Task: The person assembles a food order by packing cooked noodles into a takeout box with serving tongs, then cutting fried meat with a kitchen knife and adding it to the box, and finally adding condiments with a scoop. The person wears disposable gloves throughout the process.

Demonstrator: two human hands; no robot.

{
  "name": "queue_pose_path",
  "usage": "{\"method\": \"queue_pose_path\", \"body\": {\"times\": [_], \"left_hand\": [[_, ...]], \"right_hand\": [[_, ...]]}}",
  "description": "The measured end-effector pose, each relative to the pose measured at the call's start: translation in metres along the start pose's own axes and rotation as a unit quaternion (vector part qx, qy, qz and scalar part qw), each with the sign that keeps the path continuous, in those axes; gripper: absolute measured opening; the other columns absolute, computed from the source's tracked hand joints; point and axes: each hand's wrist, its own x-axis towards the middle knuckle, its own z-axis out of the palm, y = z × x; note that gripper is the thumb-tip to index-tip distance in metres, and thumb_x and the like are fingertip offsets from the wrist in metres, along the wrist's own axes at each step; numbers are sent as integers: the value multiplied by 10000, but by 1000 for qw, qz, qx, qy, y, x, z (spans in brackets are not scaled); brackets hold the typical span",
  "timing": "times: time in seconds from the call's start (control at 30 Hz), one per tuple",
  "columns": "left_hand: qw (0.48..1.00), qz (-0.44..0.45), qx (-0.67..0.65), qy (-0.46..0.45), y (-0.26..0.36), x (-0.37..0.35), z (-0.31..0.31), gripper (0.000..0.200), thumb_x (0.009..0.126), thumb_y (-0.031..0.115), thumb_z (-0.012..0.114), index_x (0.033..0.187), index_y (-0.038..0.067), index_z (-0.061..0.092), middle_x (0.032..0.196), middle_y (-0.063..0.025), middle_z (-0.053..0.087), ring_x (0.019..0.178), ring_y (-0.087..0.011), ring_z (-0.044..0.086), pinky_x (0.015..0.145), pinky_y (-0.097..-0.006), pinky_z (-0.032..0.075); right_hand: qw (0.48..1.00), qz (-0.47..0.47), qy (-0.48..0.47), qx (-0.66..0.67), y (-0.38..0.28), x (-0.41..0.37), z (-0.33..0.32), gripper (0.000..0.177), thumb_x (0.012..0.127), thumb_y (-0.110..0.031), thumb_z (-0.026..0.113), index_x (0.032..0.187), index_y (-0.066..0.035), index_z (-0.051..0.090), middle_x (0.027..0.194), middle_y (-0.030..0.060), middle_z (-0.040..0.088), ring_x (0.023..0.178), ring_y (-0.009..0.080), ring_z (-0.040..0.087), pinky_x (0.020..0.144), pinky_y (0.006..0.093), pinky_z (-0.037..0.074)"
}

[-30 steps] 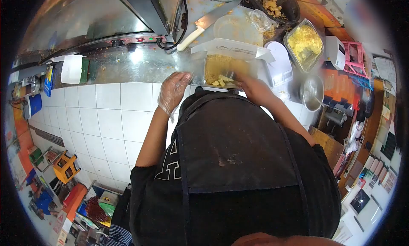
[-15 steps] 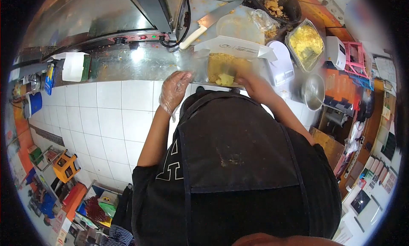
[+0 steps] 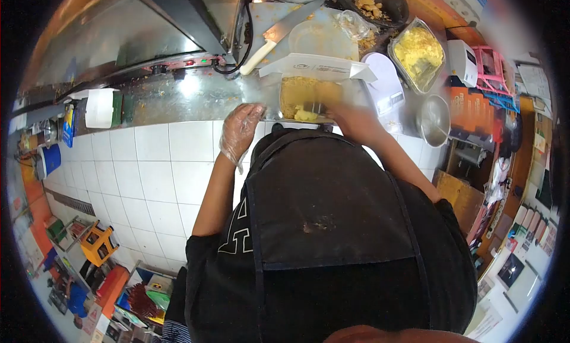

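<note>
A white cardboard box with a printed flap stands open at the counter's edge. It holds a brownish-yellow layer of food, with a lump of yellow mash at its near side. My right hand is at the box's near right corner, closed and blurred by motion. Something thin and dark shows at its fingertips over the food, too smeared to name. My left hand, in a clear plastic glove, hangs just left of the box, apart from it. Its fingers are curled together and nothing shows in them.
Behind the box, a large knife lies on a cutting board. Rightward are a white scale, a tray of yellow mash and a metal bowl. A dark pan stands at the back. A glass-fronted appliance borders the left.
The view has shifted slightly, moving the counter left in the picture. My right hand still moves at the box's right side; my left hand keeps nearly the same pose.
</note>
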Motion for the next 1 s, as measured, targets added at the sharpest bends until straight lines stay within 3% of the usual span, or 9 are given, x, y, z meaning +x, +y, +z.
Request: {"method": "queue_pose_path", "body": {"times": [0.1, 0.2, 0.23, 0.3, 0.43, 0.5, 0.53, 0.67, 1.0], "left_hand": [[1000, 11, 11, -14, 7, 4, 0, 215, 974, 175, 612, 1025, -13, 704, 986, -187, 694, 886, -339, 667, 795, -382, 521], [999, -24, 0, -22, 10, 7, 0, 221, 982, 171, 607, 1039, -18, 704, 979, -172, 698, 874, -297, 672, 792, -352, 522], [999, -32, -6, -14, 10, 5, -1, 221, 984, 169, 605, 1045, -19, 704, 980, -164, 701, 877, -279, 672, 795, -343, 522], [999, -35, -24, -5, 8, 6, 1, 223, 988, 165, 601, 1057, -20, 705, 982, -147, 706, 881, -244, 673, 801, -324, 522], [990, -96, -98, 5, 13, 5, 6, 288, 1022, 210, 558, 1074, -35, 700, 976, -118, 711, 886, -182, 663, 810, -300, 517], [987, -141, -69, 21, 18, 6, 11, 329, 1034, 241, 539, 1070, -46, 696, 963, -118, 708, 870, -176, 657, 805, -301, 516], [990, -125, -65, 22, 20, 7, 14, 331, 1035, 242, 537, 1068, -48, 694, 958, -119, 707, 861, -178, 654, 800, -304, 517], [993, -82, -75, 47, 35, 10, 29, 340, 1033, 251, 535, 1053, -49, 692, 940, -117, 701, 831, -184, 643, 783, -315, 517], [989, -66, -70, 110, 86, 13, 87, 308, 1025, 229, 537, 991, -36, 689, 884, -84, 680, 803, -160, 602, 774, -308, 494]], "right_hand": [[999, 14, 10, 31, 4, -6, -2, 483, 982, -228, 560, 1449, -165, 452, 1118, 209, 670, 1002, 385, 664, 809, 474, 520], [956, -68, 226, 175, 43, -14, 10, 476, 1007, -223, 550, 1461, -121, 447, 980, 157, 681, 917, 286, 677, 784, 393, 514], [948, 42, 178, 261, 46, -27, -9, 464, 1025, -211, 546, 1456, -65, 455, 855, 60, 614, 796, 145, 585, 745, 295, 475], [889, 46, 301, 343, 86, -48, -12, 454, 1024, -191, 553, 1442, -35, 467, 805, -5, 516, 738, 80, 466, 703, 234, 433], [861, 179, 399, 262, 154, -110, -72, 434, 1017, -206, 564, 1410, -36, 491, 782, 10, 578, 654, 112, 514, 611, 276, 427], [893, 248, 376, 12, 182, -138, -103, 418, 1015, -230, 539, 1408, -97, 496, 828, 113, 670, 689, 246, 632, 639, 377, 475], [886, 279, 362, -74, 196, -147, -111, 406, 1007, -279, 518, 1395, -159, 503, 1018, 185, 685, 837, 361, 678, 719, 475, 510], [884, 303, 274, -226, 267, -152, -133, 397, 1000, -298, 503, 1383, -191, 505, 1182, 148, 650, 967, 341, 684, 817, 483, 547], [916, 204, 110, -327, 331, -66, -156, 362, 964, -137, 501, 1322, -165, 545, 1021, 139, 714, 884, 330, 719, 707, 443, 575]]}}
